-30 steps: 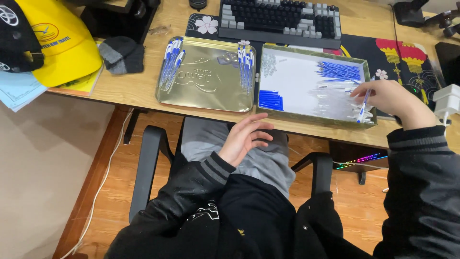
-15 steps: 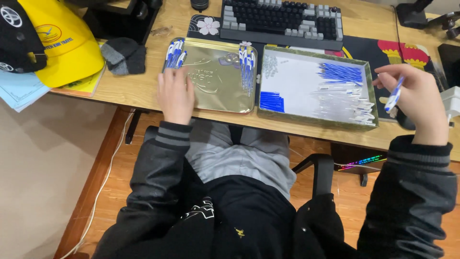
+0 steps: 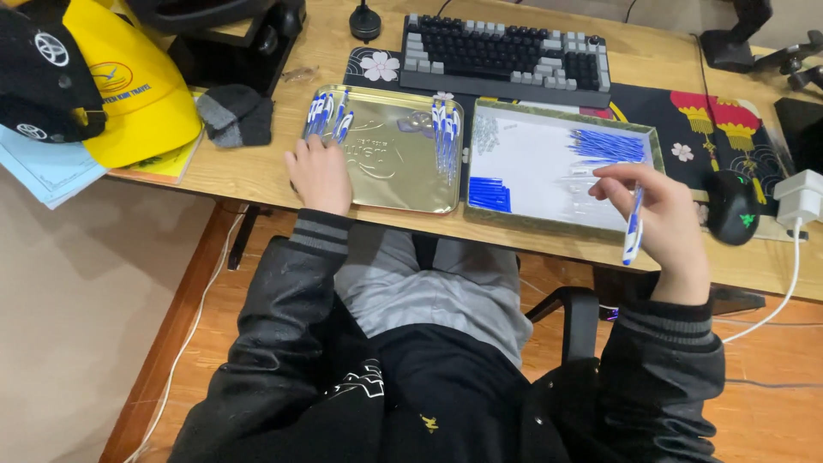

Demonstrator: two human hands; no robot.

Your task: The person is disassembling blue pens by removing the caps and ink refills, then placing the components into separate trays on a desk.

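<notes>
My right hand [image 3: 664,219] holds a blue and white pen [image 3: 633,227] pointing down, just over the front right corner of a white-lined tray [image 3: 531,167] that carries blue pen parts and clear barrels. My left hand [image 3: 319,171] rests at the front left corner of a gold metal tray [image 3: 390,163], fingers touching several blue and white pens [image 3: 326,116] lying at its left edge. More pens [image 3: 444,137] lie along that tray's right side.
A keyboard [image 3: 506,56] sits behind the trays on a patterned desk mat [image 3: 729,111]. A black mouse [image 3: 733,206] and a white charger [image 3: 801,197] are at the right. A yellow helmet [image 3: 129,86], black cap [image 3: 39,73] and grey cloth [image 3: 233,116] lie left.
My left hand rose from my lap to the gold tray's left edge. My right hand lifted a pen from the white tray and drew it toward the desk's front edge.
</notes>
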